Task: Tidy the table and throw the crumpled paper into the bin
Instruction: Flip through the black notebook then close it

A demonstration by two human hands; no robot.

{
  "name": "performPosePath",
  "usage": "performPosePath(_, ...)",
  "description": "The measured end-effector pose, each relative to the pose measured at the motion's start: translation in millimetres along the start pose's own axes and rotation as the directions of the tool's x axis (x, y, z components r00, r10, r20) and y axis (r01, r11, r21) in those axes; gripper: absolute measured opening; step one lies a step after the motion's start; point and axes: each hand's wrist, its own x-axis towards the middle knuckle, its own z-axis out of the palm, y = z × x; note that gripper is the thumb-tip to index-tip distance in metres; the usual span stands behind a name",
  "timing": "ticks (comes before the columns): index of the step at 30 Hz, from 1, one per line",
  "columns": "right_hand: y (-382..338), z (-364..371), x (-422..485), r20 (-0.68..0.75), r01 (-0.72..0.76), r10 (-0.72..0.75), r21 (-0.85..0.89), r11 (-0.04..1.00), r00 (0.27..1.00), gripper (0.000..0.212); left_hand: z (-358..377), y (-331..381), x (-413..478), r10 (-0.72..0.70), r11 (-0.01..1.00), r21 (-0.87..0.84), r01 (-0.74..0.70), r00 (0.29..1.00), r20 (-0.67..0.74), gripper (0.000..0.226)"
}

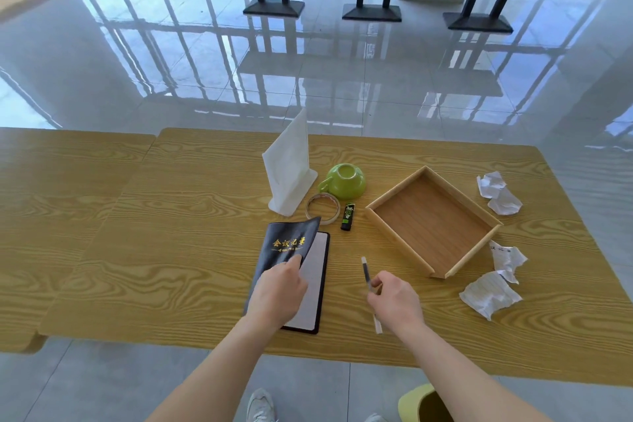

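A black notebook (291,243) with gold lettering lies on the wooden table (171,233). Its cover is half raised, and my left hand (279,291) grips the cover's edge over a lined page. My right hand (397,301) holds a pen (365,272) just right of the notebook. An empty wooden tray (479,250) sits further right. Crumpled paper lies at the table's right side: one wad (498,193) behind the tray, and two more, one (507,259) and another (489,295), in front of it. The rim of a yellow-green bin (419,399) shows on the floor below the table's near edge.
A white napkin holder (291,168), an upside-down green cup (344,181), a roll of tape (322,207) and a small black-and-green lighter (348,216) stand behind the notebook. A second table (51,199) adjoins on the left. My shoe (260,406) is beside the bin.
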Motion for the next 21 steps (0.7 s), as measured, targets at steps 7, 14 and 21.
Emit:
performPosePath(7,-42.5,2.9,-0.6,0.050,0.048,-0.057,0.164,0.985,0.997,0.013,-43.5,-36.2,-21.0,-0.084,0.908,-0.417,0.031,0.990,-0.110,0.026)
performPosePath(14,-97.7,29.5,9.6,0.183,0.000,-0.059,0.306,0.952,0.981,0.015,-63.9,-62.3,-37.4,-0.146,0.814,-0.581,0.026,0.976,-0.161,0.053)
performPosePath(21,-138.9,61.7,20.1,0.246,-0.062,-0.018,0.313,0.948,0.969,0.008,-67.1,-74.4,-40.2,-0.192,0.798,-0.600,0.060,0.968,-0.159,0.049)
